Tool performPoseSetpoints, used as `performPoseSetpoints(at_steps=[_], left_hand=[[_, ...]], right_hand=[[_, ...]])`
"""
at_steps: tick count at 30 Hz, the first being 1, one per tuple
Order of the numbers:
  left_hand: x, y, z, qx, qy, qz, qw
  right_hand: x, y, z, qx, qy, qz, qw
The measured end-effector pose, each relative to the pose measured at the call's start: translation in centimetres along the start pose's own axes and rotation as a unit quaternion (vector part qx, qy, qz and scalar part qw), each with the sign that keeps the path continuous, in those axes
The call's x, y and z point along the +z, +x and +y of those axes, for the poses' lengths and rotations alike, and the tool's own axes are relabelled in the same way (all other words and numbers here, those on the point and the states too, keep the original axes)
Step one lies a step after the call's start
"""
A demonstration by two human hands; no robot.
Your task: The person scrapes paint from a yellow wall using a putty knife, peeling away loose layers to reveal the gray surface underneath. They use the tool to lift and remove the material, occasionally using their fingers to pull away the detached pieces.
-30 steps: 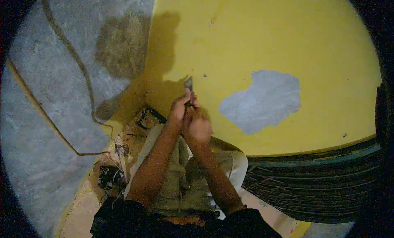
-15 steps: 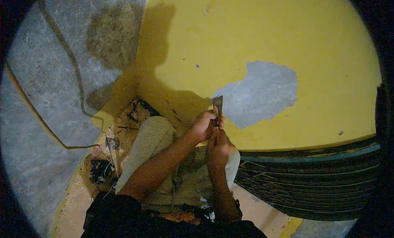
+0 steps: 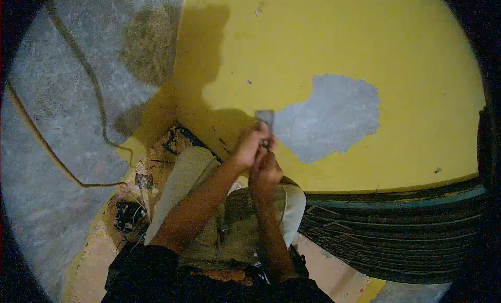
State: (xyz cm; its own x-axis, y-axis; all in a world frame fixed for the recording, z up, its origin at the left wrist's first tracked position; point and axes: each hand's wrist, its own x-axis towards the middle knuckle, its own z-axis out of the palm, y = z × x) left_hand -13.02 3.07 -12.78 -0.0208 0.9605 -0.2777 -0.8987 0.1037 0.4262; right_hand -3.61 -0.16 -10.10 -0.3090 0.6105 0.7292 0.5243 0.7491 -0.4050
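Note:
A scraper point(image 3: 265, 117) with a flat, wide blade stands blade-up in front of me, its blade overlapping the yellow wall point(image 3: 323, 37). My left hand point(image 3: 251, 145) is closed high on its handle, just under the blade. Lower on the handle, my right hand point(image 3: 267, 170) is wrapped round it, slightly blurred. Much of the handle is hidden by the fingers. Just right of the blade, a bare grey patch point(image 3: 334, 117) with ragged edges shows through the yellow paint.
A grey wall point(image 3: 42, 157) meets the yellow one at the left, with cables point(image 3: 94, 81) hanging along it. Lower left lies a dark object with wires point(image 3: 129, 215). A folding metal shutter or grille point(image 3: 396, 230) spreads at the right. My knees point(image 3: 190, 172) are bent below my hands.
Both hands have shifted left with the scraper, and its blade now sits at the patch's left edge, slightly higher than before and turned more face-on.

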Motion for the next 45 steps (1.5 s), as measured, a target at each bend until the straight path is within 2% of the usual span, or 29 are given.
performPoseSetpoints(at_steps=[1, 2, 3, 4, 6, 8, 9, 10, 12, 14, 16, 18, 21, 24, 26, 27, 29, 30, 31, 33, 34, 35, 37, 40, 41, 42, 43, 44, 45], left_hand=[[0.2, -0.3, 1.1, 0.033, 0.0, 0.062, 0.998], [0.2, -0.8, 2.4, 0.032, 0.007, 0.065, 0.997], [0.5, -1.7, 4.5, 0.082, -0.002, 0.057, 0.995], [0.6, -2.5, 6.0, 0.132, -0.011, 0.048, 0.99], [-0.5, -2.8, 6.3, 0.128, -0.018, 0.055, 0.99], [-1.1, -2.6, 4.6, 0.163, 0.049, 0.066, 0.983], [-0.9, -2.4, 3.5, 0.113, -0.016, 0.068, 0.991], [-0.2, -2.6, 2.7, 0.111, -0.023, 0.067, 0.991], [1.3, -3.2, 1.1, 0.049, 0.015, 0.063, 0.997], [2.0, -2.9, -0.4, 0.033, -0.006, 0.032, 0.999], [2.3, -2.5, -1.5, -0.009, -0.046, -0.047, 0.998], [2.6, -2.4, -2.5, 0.004, -0.097, -0.053, 0.994], [2.2, -1.9, -2.5, -0.008, -0.09, -0.043, 0.995], [1.9, -1.4, -2.0, -0.039, -0.143, -0.054, 0.987], [2.6, -1.8, -1.4, -0.053, -0.146, -0.02, 0.988], [2.9, -1.9, -1.3, -0.053, -0.15, -0.02, 0.987], [3.0, -1.9, -1.0, -0.018, -0.036, -0.046, 0.998], [3.0, -1.5, -0.5, -0.016, -0.039, -0.047, 0.998], [2.7, -1.1, 0.2, 0.037, -0.026, -0.01, 0.999], [2.2, -2.2, 4.0, 0.12, 0.004, 0.045, 0.992], [2.2, -3.9, 7.4, 0.156, 0.02, 0.062, 0.986], [0.6, -3.9, 8.9, 0.163, 0.032, 0.066, 0.984], [-3.6, -2.1, 9.8, 0.208, -0.066, 0.039, 0.975], [-5.4, -2.8, 8.6, 0.184, -0.089, 0.047, 0.978], [-5.1, -3.0, 7.8, 0.19, -0.037, 0.112, 0.975], [-3.5, -3.8, 7.6, 0.183, -0.04, 0.113, 0.976], [-1.9, -4.3, 7.3, 0.141, 0.023, 0.112, 0.983], [-0.9, -4.3, 6.7, 0.098, 0.086, 0.108, 0.986], [-0.4, -3.9, 5.5, 0.093, 0.085, 0.106, 0.986]], right_hand=[[0.0, 1.4, -1.3, 0.002, 0.001, 0.0, 1.0], [0.1, 2.8, -2.8, 0.046, 0.015, -0.061, 0.997], [0.5, 4.0, -4.3, 0.088, 0.034, -0.121, 0.988], [1.1, 4.5, -4.9, 0.093, 0.044, -0.117, 0.988], [1.6, 4.8, -5.5, 0.099, -0.002, -0.165, 0.981], [1.6, 3.0, -4.8, 0.114, 0.016, -0.141, 0.983], [1.2, 2.1, -4.3, 0.125, 0.031, -0.116, 0.985], [0.1, 1.9, -4.6, 0.123, 0.025, -0.12, 0.985], [-2.6, 1.5, -5.4, 0.136, -0.015, -0.1, 0.985], [-4.2, 0.2, -3.6, 0.133, -0.041, -0.109, 0.984], [-5.3, 0.1, -2.6, 0.124, -0.064, -0.118, 0.983], [-6.0, 0.5, -2.1, 0.076, -0.07, -0.113, 0.988], [-6.4, 1.1, -2.8, 0.12, -0.078, -0.145, 0.979], [-5.5, 1.5, -1.9, 0.065, -0.069, -0.158, 0.983], [-5.4, 1.8, -2.1, 0.061, -0.082, -0.161, 0.982], [-5.7, 1.7, -2.1, 0.062, -0.097, -0.168, 0.979], [-5.4, 1.9, -2.1, 0.081, -0.105, -0.177, 0.975], [-5.1, 2.2, -2.0, 0.101, -0.111, -0.183, 0.972], [-4.2, 3.2, -2.1, 0.1, -0.115, -0.186, 0.971], [-0.4, 5.5, -3.3, 0.059, 0.038, -0.157, 0.985], [1.2, 6.3, -4.8, 0.059, 0.053, -0.149, 0.986], [2.3, 7.1, -6.6, 0.053, 0.052, -0.187, 0.98], [4.3, 7.1, -8.2, 0.044, 0.052, -0.227, 0.972], [5.1, 4.6, -8.0, 0.019, 0.043, -0.22, 0.974], [4.5, 3.7, -8.0, 0.092, 0.053, -0.22, 0.97], [3.8, 3.0, -8.2, 0.166, 0.062, -0.218, 0.96], [3.1, 2.2, -7.8, 0.172, 0.058, -0.219, 0.959], [2.3, 1.8, -7.0, 0.179, 0.069, -0.164, 0.968], [1.3, 1.4, -6.1, 0.183, 0.079, -0.106, 0.974]])
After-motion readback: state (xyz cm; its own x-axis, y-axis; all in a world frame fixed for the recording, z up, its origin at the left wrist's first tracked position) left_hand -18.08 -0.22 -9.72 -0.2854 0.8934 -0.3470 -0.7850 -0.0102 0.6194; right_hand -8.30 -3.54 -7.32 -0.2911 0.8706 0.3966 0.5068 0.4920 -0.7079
